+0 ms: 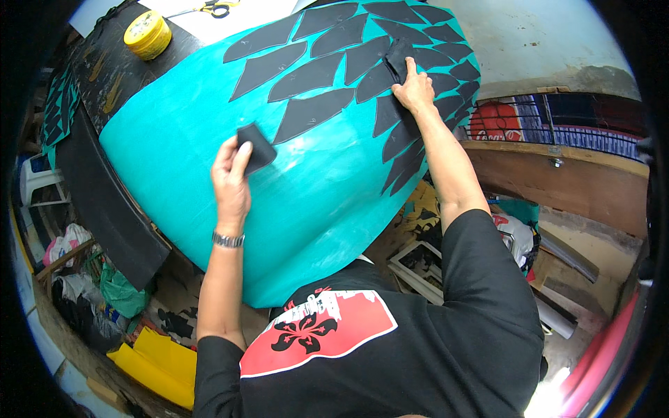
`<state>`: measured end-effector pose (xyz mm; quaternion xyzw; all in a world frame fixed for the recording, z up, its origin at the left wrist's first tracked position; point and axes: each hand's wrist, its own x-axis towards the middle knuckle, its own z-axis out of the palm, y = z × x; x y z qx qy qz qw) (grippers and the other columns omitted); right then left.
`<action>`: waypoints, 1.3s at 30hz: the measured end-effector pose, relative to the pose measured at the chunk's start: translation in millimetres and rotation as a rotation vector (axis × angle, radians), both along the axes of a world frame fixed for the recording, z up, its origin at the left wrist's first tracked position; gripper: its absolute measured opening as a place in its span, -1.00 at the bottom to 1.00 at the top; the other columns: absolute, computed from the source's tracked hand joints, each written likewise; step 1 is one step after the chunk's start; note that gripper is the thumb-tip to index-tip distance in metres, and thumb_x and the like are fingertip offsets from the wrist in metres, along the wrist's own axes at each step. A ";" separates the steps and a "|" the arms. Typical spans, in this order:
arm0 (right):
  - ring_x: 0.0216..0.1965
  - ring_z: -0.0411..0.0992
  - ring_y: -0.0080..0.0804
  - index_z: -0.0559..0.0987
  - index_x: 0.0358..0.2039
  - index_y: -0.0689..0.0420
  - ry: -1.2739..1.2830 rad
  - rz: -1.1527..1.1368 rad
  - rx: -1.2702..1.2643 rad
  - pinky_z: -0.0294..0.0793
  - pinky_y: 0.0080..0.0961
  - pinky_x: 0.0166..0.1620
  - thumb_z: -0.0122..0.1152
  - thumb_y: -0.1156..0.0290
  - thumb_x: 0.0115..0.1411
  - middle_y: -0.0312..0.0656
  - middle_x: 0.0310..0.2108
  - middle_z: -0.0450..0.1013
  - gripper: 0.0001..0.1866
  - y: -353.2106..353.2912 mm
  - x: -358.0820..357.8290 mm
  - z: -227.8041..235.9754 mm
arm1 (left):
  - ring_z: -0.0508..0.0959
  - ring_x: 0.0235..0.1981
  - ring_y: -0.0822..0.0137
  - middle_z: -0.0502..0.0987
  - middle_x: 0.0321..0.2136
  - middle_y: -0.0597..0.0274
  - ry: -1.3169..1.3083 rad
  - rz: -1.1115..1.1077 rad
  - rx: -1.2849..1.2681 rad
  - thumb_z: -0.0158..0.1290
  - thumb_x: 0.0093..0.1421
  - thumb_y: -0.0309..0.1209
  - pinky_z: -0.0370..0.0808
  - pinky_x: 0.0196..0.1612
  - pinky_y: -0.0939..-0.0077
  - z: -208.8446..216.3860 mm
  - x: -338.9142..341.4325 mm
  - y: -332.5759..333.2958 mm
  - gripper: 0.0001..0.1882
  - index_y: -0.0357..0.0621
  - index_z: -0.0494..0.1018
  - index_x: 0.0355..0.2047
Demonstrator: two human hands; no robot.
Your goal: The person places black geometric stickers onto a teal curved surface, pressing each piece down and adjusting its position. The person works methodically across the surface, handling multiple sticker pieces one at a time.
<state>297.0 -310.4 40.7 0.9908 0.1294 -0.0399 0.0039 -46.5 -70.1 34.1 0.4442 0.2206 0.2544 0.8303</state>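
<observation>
A large turquoise sheet (174, 153) spreads in front of me, its near edge hanging by my body. Many flat black leaf-shaped pieces (304, 76) lie in rows over its far and right parts, with turquoise gaps between them. Above the bare turquoise middle, my left hand (232, 164) pinches a small black piece (256, 148) with rounded corners, the thumb on top. Reaching to the far right, my right hand (414, 89) has its thumb and forefinger at the near end of a raised, dark piece (398, 59). Its other fingers are mostly hidden.
A yellow round tub (148, 35) stands on the dark tabletop at the far left. Scissors (216, 8) lie on white paper at the back. A black sheet (104, 188) hangs off the left edge. Bags and yellow material (155, 366) lie below. A wooden ledge (557, 159) runs along the right.
</observation>
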 end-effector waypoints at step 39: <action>-0.07 0.52 -0.15 0.70 -0.19 0.01 -0.015 0.670 0.565 0.52 -0.24 -0.06 0.30 0.19 0.17 -0.15 -0.10 0.56 -0.74 151.0 -4.2 -25.8 | 0.47 0.09 0.15 0.55 -0.03 0.17 0.127 -0.095 1.324 0.16 0.18 -0.41 0.32 0.20 0.08 -29.5 160.8 23.6 -0.73 -0.05 0.57 -0.08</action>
